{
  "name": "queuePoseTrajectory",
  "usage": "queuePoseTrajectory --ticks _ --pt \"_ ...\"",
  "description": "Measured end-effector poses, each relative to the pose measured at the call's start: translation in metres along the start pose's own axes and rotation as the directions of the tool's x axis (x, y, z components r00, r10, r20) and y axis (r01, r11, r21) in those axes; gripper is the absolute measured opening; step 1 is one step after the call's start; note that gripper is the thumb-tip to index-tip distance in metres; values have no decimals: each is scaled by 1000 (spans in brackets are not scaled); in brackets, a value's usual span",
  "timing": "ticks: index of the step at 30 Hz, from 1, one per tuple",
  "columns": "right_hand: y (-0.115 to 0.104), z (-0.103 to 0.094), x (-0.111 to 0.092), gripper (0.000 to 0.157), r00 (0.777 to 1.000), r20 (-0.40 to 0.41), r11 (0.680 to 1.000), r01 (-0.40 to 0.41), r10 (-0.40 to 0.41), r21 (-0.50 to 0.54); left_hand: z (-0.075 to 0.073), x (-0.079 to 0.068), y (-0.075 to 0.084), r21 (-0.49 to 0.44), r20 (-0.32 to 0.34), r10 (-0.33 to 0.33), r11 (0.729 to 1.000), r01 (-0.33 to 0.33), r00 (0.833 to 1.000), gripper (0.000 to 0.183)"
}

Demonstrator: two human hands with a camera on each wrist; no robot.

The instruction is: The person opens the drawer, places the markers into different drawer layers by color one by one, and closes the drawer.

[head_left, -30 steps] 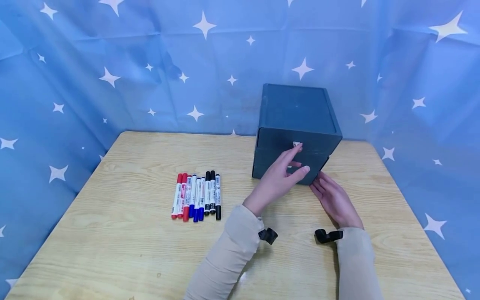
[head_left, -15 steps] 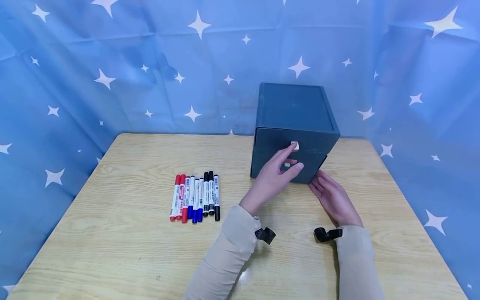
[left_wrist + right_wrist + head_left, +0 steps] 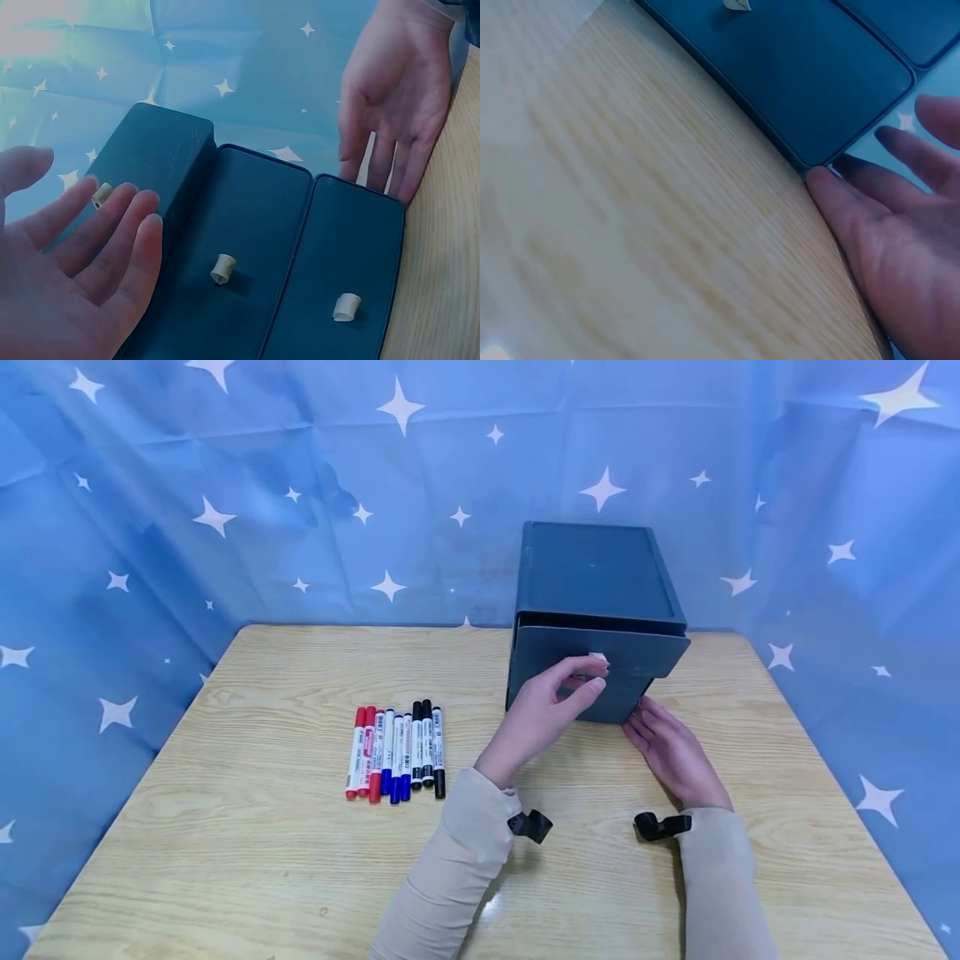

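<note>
A dark blue-green drawer cabinet (image 3: 596, 572) stands at the back right, its top drawer (image 3: 637, 652) pulled out a little. My left hand (image 3: 536, 718) is at that drawer's front, with the small white knob (image 3: 102, 196) between its first fingers and the thumb held apart. Two lower drawers with white knobs show shut in the left wrist view. Low at the cabinet's right side, my right hand (image 3: 671, 752) rests with relaxed fingers against the bottom corner; in the right wrist view its fingertips (image 3: 821, 180) touch there.
Several markers (image 3: 396, 756) with red, blue and black caps lie side by side on the wooden table (image 3: 247, 827), left of the cabinet. A blue curtain (image 3: 337, 468) with white stars hangs close behind and at both sides.
The top drawer has come forward out of the cabinet, and a dark gap shows above its front. My left hand's fingers have bent at the knob. The right hand stays at the side.
</note>
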State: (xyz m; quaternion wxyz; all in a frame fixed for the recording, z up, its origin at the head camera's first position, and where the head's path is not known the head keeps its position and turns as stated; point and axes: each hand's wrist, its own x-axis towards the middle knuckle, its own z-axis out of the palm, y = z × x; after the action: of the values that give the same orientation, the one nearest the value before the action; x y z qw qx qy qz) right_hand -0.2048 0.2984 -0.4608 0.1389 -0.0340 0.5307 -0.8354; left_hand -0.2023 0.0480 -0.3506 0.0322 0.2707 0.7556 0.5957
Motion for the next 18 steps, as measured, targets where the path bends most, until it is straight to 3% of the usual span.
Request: queuePoseTrajectory --ticks 5,12,18 --pt "1 -1 -1 58 1000 -1 1000 -1 1 5 2 1 1 32 20 13 999 -13 1000 39" --pt "3 -2 -2 58 1000 6 999 7 -6 -37 6 2 0 113 58 -22 993 15 998 46" --pt "1 -1 0 56 1000 19 999 26 -25 -45 2 0 4 124 24 -39 992 35 999 43"
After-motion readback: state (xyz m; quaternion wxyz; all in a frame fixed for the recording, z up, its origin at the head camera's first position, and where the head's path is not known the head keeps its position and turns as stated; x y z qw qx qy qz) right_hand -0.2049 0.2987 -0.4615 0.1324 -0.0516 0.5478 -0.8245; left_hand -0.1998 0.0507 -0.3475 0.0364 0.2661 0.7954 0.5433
